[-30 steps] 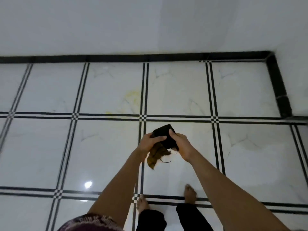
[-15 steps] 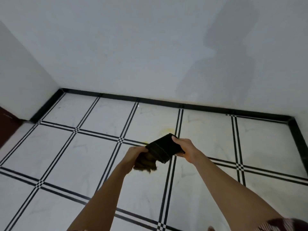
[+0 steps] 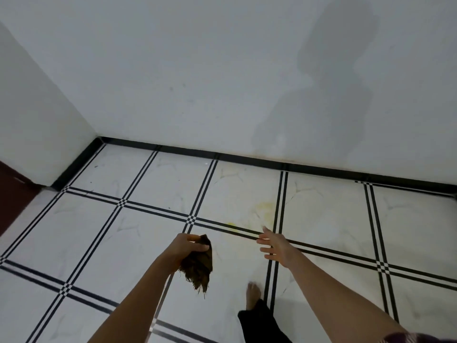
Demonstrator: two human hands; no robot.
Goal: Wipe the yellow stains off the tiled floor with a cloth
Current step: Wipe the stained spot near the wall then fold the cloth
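Note:
My left hand (image 3: 188, 248) grips a dark brown, frayed cloth (image 3: 199, 267) that hangs down from it above the white tiled floor (image 3: 103, 243). To its right, my right hand (image 3: 275, 245) is held out with fingers spread and nothing in it. Just beyond that hand, a pale yellow smear (image 3: 265, 210) marks the tile beside a black grout line. A small bright yellow spot (image 3: 231, 224) lies on the tile border to the smear's left. Both stains are ahead of the cloth and apart from it.
White walls with a black skirting (image 3: 247, 158) close the floor off at the back and left, meeting in a corner (image 3: 100, 138). A dark red-brown surface (image 3: 12, 196) shows at the far left. My bare foot (image 3: 253, 294) and black trouser leg stand below the right hand.
My right hand has let go of the cloth and opened to the right. The cloth now hangs from my left hand alone. The camera has tilted, showing my foot again.

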